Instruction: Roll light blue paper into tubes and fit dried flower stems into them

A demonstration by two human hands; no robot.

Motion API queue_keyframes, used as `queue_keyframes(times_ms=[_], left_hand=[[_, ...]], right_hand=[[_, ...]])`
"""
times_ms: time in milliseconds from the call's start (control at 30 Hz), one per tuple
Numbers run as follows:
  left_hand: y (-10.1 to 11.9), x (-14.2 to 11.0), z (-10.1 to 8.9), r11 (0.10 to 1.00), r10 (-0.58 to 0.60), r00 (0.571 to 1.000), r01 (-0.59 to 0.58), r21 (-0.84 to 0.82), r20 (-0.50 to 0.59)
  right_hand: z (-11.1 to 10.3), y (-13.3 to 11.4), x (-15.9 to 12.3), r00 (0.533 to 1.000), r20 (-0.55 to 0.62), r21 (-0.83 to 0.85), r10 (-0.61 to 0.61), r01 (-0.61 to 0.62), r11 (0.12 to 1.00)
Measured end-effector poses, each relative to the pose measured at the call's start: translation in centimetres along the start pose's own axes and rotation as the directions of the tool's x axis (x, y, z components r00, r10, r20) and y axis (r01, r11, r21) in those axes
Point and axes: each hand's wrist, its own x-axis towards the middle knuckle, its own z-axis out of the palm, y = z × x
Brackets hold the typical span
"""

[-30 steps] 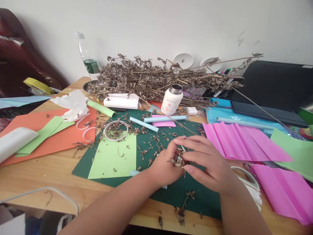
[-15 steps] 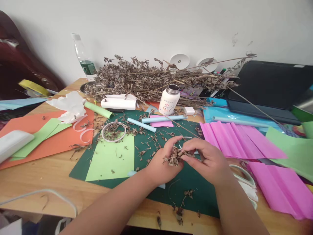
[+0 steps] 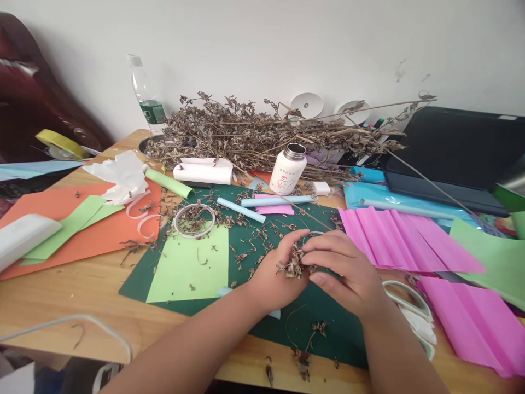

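My left hand (image 3: 276,282) is closed around a clump of dried leaves (image 3: 293,265), brown and crumpled, which sticks up between thumb and fingers. My right hand (image 3: 348,271) is right beside it, its thumb and fingers parted at the edge of the clump. Both hands are over a dark green cutting mat (image 3: 328,334). Leaf crumbs lie scattered across the mat and on a light green paper sheet (image 3: 188,268). A white ring (image 3: 176,221) on that sheet encircles more crumbs. My left palm is hidden.
Behind the mat, a heap of dried plant stems (image 3: 229,131) lies along the wall. An uncapped white bottle (image 3: 288,172) stands in front of it. Blue paper rolls (image 3: 241,210) lie on the mat. To the right are pink crepe paper (image 3: 394,235), scissors (image 3: 406,298) and a black laptop-like device (image 3: 463,153).
My right thumb and fingers have spread apart from their pinch at the clump. My left hand keeps its hold. The whole view has shifted slightly.
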Motion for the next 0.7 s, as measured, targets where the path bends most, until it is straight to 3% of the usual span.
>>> queue_keyframes(times_ms=[133, 233, 433, 567, 700], left_hand=[[-0.2, -0.1, -0.1, 1.0, 0.011, 0.999, -0.012, -0.004, -0.036], [-0.4, -0.1, -0.2, 1.0, 0.026, 0.999, -0.026, -0.003, -0.029], [-0.3, -0.1, -0.2, 1.0, -0.028, 1.0, 0.028, 0.002, -0.007], [-0.2, 0.0, -0.1, 1.0, -0.008, 1.0, 0.008, 0.023, 0.0], [-0.1, 0.0, 0.0, 1.0, -0.002, 1.0, 0.002, 0.015, 0.006]], right_hand=[[-0.3, -0.7, 0.1, 0.993, 0.118, -0.068, 0.032, -0.024, 0.997], [-0.3, -1.1, 0.3, 0.988, 0.141, -0.098, 0.058, -0.044, 0.994], [0.6, -1.0, 0.4, 0.983, 0.018, 0.102, 0.183, -0.184, 0.978], [0.6, -0.9, 0.3, 0.974, -0.042, 0.179, 0.223, -0.212, 0.961], [0.7, -0.7, -0.1, 0.934, -0.044, 0.194, 0.355, -0.341, 0.92]])
